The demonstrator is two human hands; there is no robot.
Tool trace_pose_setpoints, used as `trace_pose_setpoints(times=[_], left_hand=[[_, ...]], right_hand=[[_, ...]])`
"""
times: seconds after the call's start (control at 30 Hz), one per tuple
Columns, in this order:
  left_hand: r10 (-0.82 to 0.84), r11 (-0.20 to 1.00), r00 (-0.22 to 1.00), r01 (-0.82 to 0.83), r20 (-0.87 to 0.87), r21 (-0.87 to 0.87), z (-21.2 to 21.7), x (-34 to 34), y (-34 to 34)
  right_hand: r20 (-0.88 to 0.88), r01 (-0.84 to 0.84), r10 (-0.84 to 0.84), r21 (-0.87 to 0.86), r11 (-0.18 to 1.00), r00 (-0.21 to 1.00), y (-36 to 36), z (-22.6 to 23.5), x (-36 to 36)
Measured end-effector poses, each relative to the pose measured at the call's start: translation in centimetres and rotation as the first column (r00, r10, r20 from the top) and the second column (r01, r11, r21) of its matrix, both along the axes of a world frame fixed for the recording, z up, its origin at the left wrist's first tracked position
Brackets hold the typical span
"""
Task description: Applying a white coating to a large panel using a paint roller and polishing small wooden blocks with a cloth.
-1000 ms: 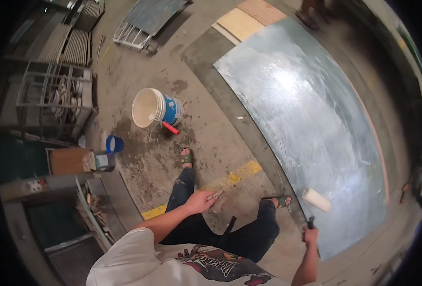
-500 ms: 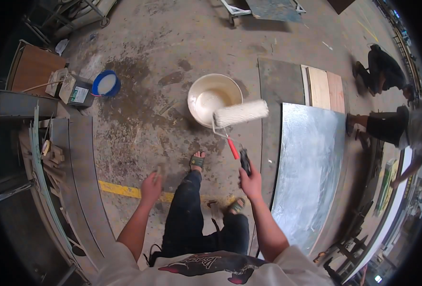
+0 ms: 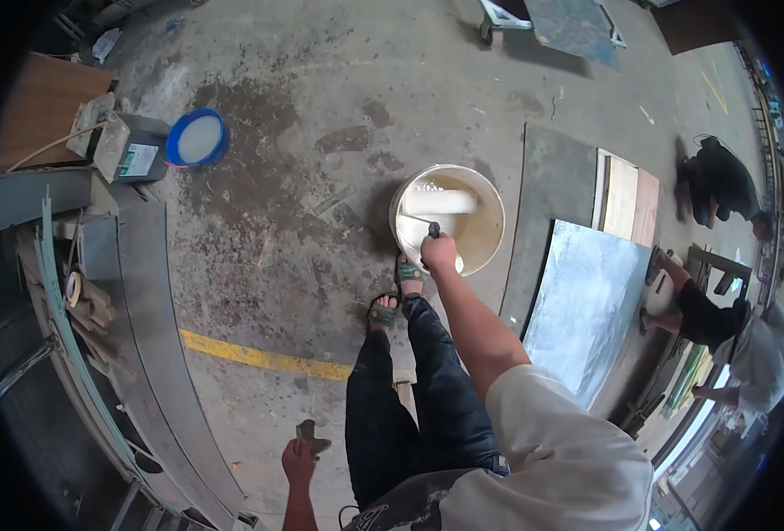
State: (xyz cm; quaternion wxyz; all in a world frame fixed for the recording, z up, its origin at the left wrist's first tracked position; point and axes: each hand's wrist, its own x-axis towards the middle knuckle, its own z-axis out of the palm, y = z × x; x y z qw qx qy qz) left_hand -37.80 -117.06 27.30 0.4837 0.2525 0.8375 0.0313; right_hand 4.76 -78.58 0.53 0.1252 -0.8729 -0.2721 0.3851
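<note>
My right hand [image 3: 440, 253] is closed round the black handle of a paint roller [image 3: 440, 202]. The white roller head lies down inside a large cream bucket [image 3: 499, 221], against pale liquid in its bottom. My left hand [image 3: 298, 462] hangs low at the left of my legs with its fingers closed. A small brown piece [image 3: 316, 437] shows at its fingertips; its kind is unclear, and the hand hides part of it. Right of the bucket lies a large sheet [image 3: 587, 301], its grey-white surface streaked and shiny.
A blue basin [image 3: 223, 142] of whitish liquid stands at the left by a square metal can [image 3: 126, 146]. Long boards and strips [image 3: 157, 327] line the left side. Two people are at the right, one crouching [image 3: 719, 181], one bending [image 3: 750, 350]. A wheeled cart [image 3: 569, 26] stands far off.
The roller has gone from above the bucket's near rim down into it, with my right hand following. My left hand has dropped lower and back. My feet have stepped closer to the bucket.
</note>
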Motion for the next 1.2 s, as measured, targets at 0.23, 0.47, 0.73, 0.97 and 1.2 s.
trace_pose_setpoints(times=[0.23, 0.47, 0.73, 0.97, 1.2], left_hand=[[0.197, 0.974, 0.979, -0.189, 0.053, -0.129, 1.4, 6.9, 6.9], [0.231, 0.973, 0.964, -0.225, 0.132, -0.059, 0.4, 7.3, 11.2], [0.204, 0.979, 0.974, -0.202, 0.097, -0.025, -1.1, 5.6, 10.1], [0.342, 0.934, 0.936, -0.329, 0.083, -0.141, -0.2, 6.4, 9.5], [0.213, 0.977, 0.971, -0.212, 0.109, -0.025, 0.1, 8.8, 11.3]], right_hand=[[-0.220, 0.032, -0.065, -0.150, 0.988, 0.973, 2.8, -2.0, -0.9], [0.012, -0.124, 0.124, 0.128, 0.984, 0.992, -0.7, -1.9, -2.4], [-0.050, -0.030, 0.026, -0.092, 0.995, 0.998, 1.8, -6.0, 1.1], [0.059, -0.187, 0.180, 0.152, 0.971, 0.982, -1.6, 2.6, -3.7], [-0.103, 0.005, -0.014, -0.086, 0.996, 0.995, 3.8, -5.6, -1.2]])
